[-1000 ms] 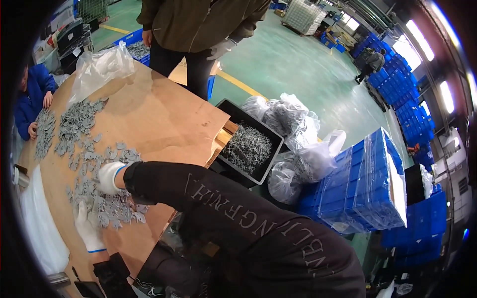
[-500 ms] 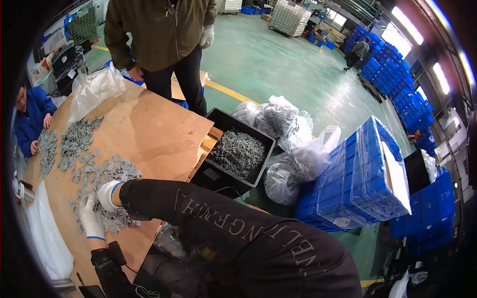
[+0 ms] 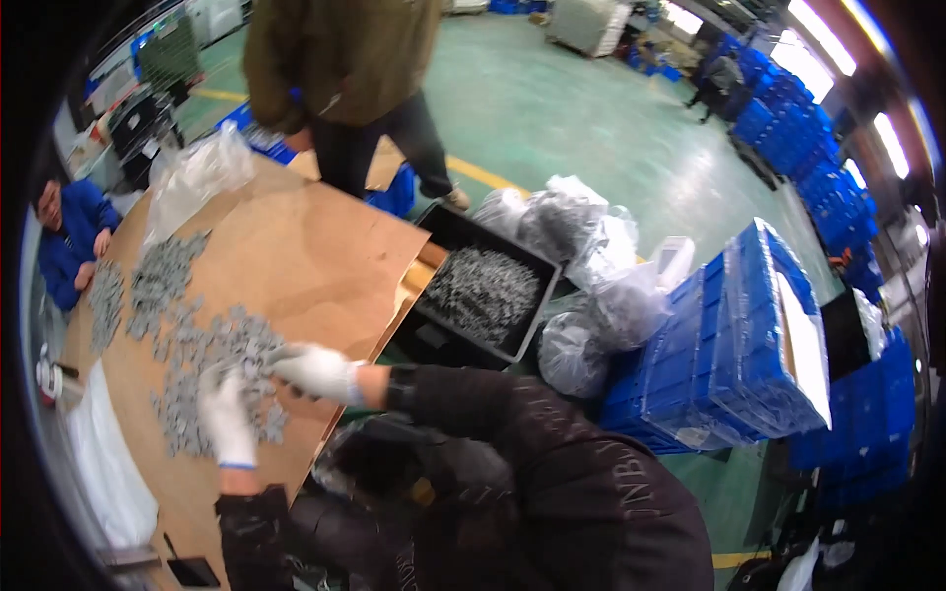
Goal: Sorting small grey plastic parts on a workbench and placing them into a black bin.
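Many small flat grey parts (image 3: 177,345) lie loose across the brown wooden tabletop (image 3: 315,231). My left hand (image 3: 228,419), in a white glove, is over the nearer part of this spread, its fingers bent together among the parts. To its right is my right hand (image 3: 315,372), also gloved in white, with fingers drawn together and pointing toward the left hand. Blur hides what either hand's fingertips hold. A small gap separates the two hands.
A black bin (image 3: 537,305) of thin grey pieces stands beside the table's right edge, near filled plastic bags (image 3: 572,355) and wrapped blue crates (image 3: 714,345). One person (image 3: 345,69) stands across the table; another in blue (image 3: 74,236) works at its left side.
My right hand has moved rightward off the pile, away from the left hand, which has shifted slightly right. The standing person's legs have moved apart. The whole view has shifted a little.
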Demonstrator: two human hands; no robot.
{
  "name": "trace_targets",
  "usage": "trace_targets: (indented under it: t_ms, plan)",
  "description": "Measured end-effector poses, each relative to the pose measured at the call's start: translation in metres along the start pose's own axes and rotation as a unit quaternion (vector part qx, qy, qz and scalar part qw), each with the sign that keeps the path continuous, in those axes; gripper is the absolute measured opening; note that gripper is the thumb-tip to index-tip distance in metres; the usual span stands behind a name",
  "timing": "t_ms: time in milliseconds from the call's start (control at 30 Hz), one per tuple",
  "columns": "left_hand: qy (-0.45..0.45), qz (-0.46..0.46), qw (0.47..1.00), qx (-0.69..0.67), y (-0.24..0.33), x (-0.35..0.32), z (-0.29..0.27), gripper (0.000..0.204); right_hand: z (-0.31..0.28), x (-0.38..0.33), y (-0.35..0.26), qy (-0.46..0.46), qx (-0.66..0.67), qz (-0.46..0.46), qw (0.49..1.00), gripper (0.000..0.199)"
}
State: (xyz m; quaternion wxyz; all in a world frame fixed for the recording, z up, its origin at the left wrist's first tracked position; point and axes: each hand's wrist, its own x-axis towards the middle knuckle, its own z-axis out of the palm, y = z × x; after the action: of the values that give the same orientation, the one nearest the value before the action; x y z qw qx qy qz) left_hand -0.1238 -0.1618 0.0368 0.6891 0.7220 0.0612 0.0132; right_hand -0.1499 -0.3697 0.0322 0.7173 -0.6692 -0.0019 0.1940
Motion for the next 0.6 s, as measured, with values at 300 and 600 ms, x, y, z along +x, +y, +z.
trace_targets:
  t_ms: [300,600]
  plan:
    - [-0.340,-0.200,0.919,-0.026,-0.021,-0.041,0.222,0.028,-0.184,-0.149,0.057,0.267,0.156,0.032,0.951,0.041]
    - [-0.410,-0.182,0.893,-0.038,-0.048,-0.011,0.441,0.025,-0.398,-0.169,0.101,0.340,-0.341,-0.121,0.868,0.047]
